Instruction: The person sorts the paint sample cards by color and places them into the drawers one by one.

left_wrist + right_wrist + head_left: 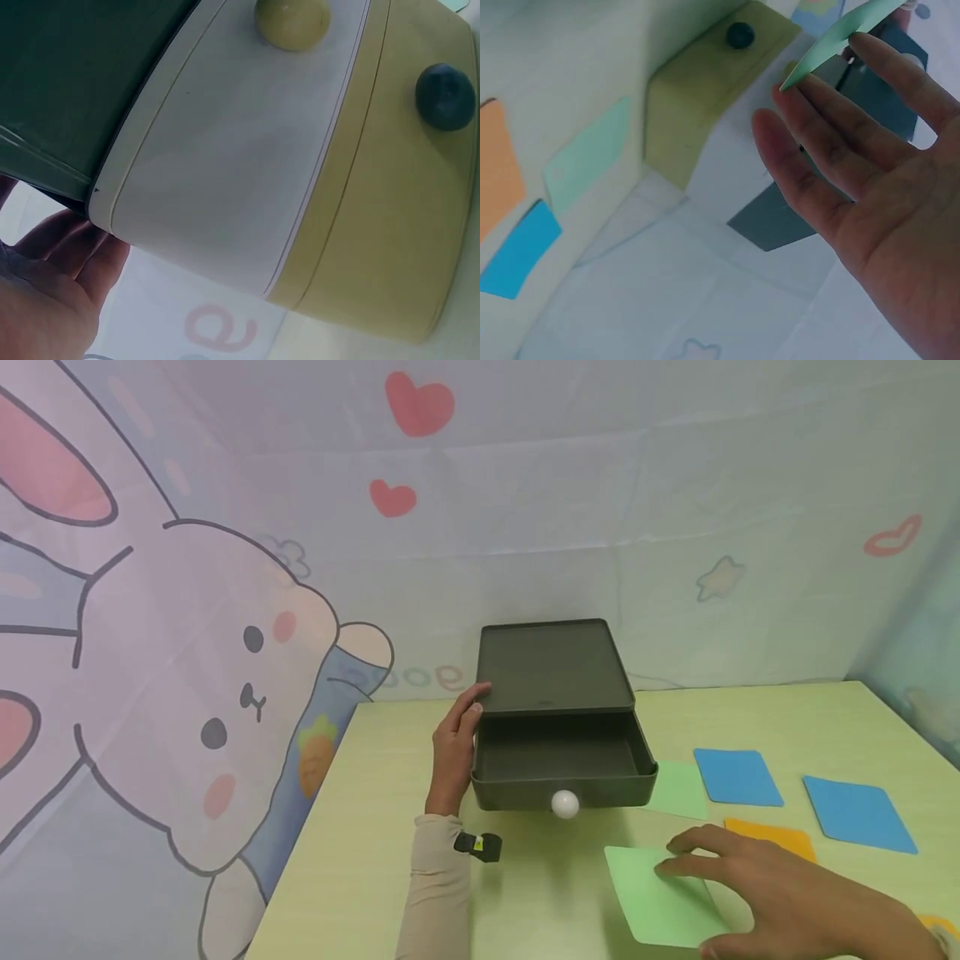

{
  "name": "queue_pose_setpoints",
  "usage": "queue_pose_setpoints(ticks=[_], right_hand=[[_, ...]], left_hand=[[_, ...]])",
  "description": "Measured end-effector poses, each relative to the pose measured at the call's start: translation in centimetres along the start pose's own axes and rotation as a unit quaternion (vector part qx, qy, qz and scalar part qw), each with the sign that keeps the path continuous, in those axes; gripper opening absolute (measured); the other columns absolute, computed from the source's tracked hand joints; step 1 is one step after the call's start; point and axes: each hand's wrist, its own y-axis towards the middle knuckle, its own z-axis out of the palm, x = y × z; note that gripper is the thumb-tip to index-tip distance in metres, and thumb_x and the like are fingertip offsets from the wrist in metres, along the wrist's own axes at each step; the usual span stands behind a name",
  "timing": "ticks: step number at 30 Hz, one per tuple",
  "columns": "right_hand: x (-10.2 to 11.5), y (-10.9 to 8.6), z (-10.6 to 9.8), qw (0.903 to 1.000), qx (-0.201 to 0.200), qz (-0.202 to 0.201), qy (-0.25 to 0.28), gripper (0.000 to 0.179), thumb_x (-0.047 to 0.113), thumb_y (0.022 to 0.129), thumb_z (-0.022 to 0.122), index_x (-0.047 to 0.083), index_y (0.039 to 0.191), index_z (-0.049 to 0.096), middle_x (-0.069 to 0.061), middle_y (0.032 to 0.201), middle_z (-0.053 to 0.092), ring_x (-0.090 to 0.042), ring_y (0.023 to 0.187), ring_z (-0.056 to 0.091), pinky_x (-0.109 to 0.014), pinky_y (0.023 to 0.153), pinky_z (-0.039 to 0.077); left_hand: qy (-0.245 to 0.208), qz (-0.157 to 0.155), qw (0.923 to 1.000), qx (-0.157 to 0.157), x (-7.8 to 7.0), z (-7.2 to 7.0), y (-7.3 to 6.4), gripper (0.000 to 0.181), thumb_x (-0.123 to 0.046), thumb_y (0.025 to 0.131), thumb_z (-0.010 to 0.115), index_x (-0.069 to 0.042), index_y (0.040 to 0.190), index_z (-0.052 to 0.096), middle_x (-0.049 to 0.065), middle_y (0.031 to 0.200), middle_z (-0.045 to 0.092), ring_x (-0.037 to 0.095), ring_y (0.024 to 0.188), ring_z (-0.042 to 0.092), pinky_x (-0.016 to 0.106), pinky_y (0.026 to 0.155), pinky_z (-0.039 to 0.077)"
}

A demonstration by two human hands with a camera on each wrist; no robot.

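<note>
My left hand [453,739] rests against the left side of a drawer box, one fingertip on the rim of its dark green top [555,664]. The dark green top drawer [566,792] is pulled out, with a white knob [565,804] on its front. In the left wrist view, a white drawer [217,150] with a yellow knob [292,21] and a yellow drawer [382,202] with a dark green knob [445,97] lie below it, both closed. My right hand [787,893] holds a light green paper square [660,897] by its edges, between thumb and fingers, in front of the box.
Right of the box lie another light green square [678,791], two blue squares [738,777] and an orange square [776,837]. A further orange piece [941,927] shows at the lower right edge. Behind the table [345,860] hangs a cloth [540,527] printed with a rabbit and hearts.
</note>
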Motion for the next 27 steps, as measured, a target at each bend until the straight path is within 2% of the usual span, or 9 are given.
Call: queue_pose_setpoints(ticks=[4,6,13,22,27], right_hand=[[1.0,0.3,-1.5,0.9969,-0.060,-0.048,-0.018,0.062,0.067,0.080,0.072,0.041,0.134,0.055,0.010,0.135,0.055,-0.014,0.113,0.060,-0.025,0.075,0.053],[1.5,0.6,-2.3,0.9949,-0.077,-0.062,-0.021,0.063,0.065,0.079,0.074,0.041,0.134,0.055,0.011,0.134,0.055,-0.012,0.113,0.060,-0.023,0.073,0.051],[2.4,1.4,-5.2,0.9915,-0.088,-0.090,-0.034,0.067,0.064,0.079,0.074,0.040,0.138,0.053,0.014,0.136,0.052,-0.007,0.111,0.057,-0.025,0.075,0.050],[2.6,2.5,-7.3,0.9941,-0.086,-0.060,-0.028,0.066,0.062,0.080,0.075,0.042,0.139,0.052,0.015,0.137,0.052,-0.009,0.110,0.060,-0.028,0.075,0.054],[2.6,3.3,-8.1,0.9919,-0.103,-0.063,-0.040,0.065,0.061,0.080,0.075,0.042,0.138,0.053,0.014,0.136,0.052,-0.008,0.110,0.059,-0.027,0.075,0.054]], left_hand=[[0.006,-0.006,1.0000,-0.002,-0.3,-0.1,0.0,0.035,-0.034,0.106,0.044,-0.033,0.138,0.061,-0.005,0.152,0.053,0.019,0.144,0.047,0.050,0.117,0.039],[0.011,-0.011,0.9999,-0.001,-0.3,-0.2,0.0,0.035,-0.034,0.106,0.044,-0.035,0.138,0.060,-0.005,0.152,0.053,0.019,0.144,0.046,0.051,0.117,0.039],[0.007,-0.012,0.9999,-0.001,-0.5,-0.2,-0.1,0.036,-0.033,0.106,0.044,-0.034,0.139,0.060,-0.004,0.152,0.053,0.020,0.145,0.046,0.052,0.118,0.038],[0.013,-0.010,0.9999,0.000,-0.7,-0.3,-0.1,0.036,-0.034,0.106,0.044,-0.038,0.138,0.060,-0.007,0.151,0.053,0.018,0.144,0.047,0.050,0.117,0.040],[0.019,-0.011,0.9998,0.005,-0.6,-0.3,-0.1,0.036,-0.034,0.106,0.043,-0.041,0.137,0.059,-0.009,0.151,0.054,0.016,0.144,0.047,0.048,0.117,0.041]])
